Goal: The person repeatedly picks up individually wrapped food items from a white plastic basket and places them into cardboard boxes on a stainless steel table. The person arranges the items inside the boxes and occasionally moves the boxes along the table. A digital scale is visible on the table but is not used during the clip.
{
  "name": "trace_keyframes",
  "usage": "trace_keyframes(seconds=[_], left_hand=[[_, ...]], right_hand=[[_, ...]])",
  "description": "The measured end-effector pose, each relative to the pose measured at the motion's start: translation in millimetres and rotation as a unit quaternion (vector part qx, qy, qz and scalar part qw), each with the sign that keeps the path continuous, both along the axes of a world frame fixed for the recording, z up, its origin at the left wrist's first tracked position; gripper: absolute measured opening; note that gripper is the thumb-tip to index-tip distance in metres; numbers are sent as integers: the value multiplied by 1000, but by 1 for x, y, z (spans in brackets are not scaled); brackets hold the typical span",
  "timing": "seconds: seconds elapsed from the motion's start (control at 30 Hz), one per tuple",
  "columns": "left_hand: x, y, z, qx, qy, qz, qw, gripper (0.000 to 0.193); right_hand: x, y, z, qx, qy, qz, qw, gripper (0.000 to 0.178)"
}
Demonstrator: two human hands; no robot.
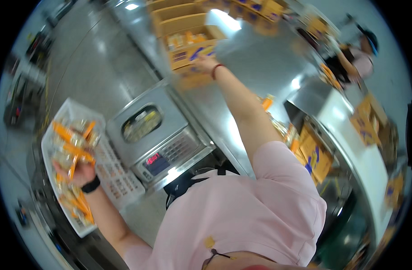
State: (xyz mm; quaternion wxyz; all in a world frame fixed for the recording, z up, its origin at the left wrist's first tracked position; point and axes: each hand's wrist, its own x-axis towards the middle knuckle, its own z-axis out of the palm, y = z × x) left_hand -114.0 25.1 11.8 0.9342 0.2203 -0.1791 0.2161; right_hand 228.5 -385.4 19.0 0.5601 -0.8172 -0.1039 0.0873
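Observation:
My left hand (pixel 79 174) is in the white plastic basket (pixel 50 164), its fingers curled round clear packets with orange strips (pixel 73 146). More such packets (pixel 75 202) lie in the basket near my wrist. My right arm stretches far forward across the steel table. My right hand (pixel 206 64) is at the near side of an open cardboard box (pixel 181 58) with blue print; its fingers are blurred, and I cannot tell whether they grip it. Inside that box stand packets (pixel 185 39) with orange and pale parts.
A steel scale (pixel 147 130) with a red lit display stands between basket and table (pixel 260 58); small packs lie in its oval window. More cardboard boxes (pixel 174 11) line up behind the open one. At right are loose packets (pixel 287 132), flattened cartons (pixel 311 153) and a co-worker (pixel 357 58).

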Motion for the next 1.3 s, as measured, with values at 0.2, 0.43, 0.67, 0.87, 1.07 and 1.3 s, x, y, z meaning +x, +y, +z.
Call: trace_keyframes(seconds=[0.2, 0.43, 0.67, 0.87, 1.07, 1.3], left_hand=[[2, -12, 5, 60, 26, -29, 997, 74], [22, -26, 17, 36, 125, 110, 985, 75], [23, -17, 26, -16, 206, 293, 934, 68], [24, -22, 28, 16, 130, 232, 964, 72], [42, 24, -4, 98, -39, -84, 991, 87], [58, -30, 3, 49, 162, 209, 963, 65]], right_hand=[[-35, -122, -8, -244, -256, -72, 932, 56], [-151, -403, 108, -592, -143, -602, 517, 37], [-277, -536, 98, -624, -22, -667, 406, 30], [-265, -491, 122, -726, -39, -458, 512, 26], [-238, -335, 168, -713, -306, -254, 577, 20], [-186, -59, 85, -400, -539, 206, 712, 38]])
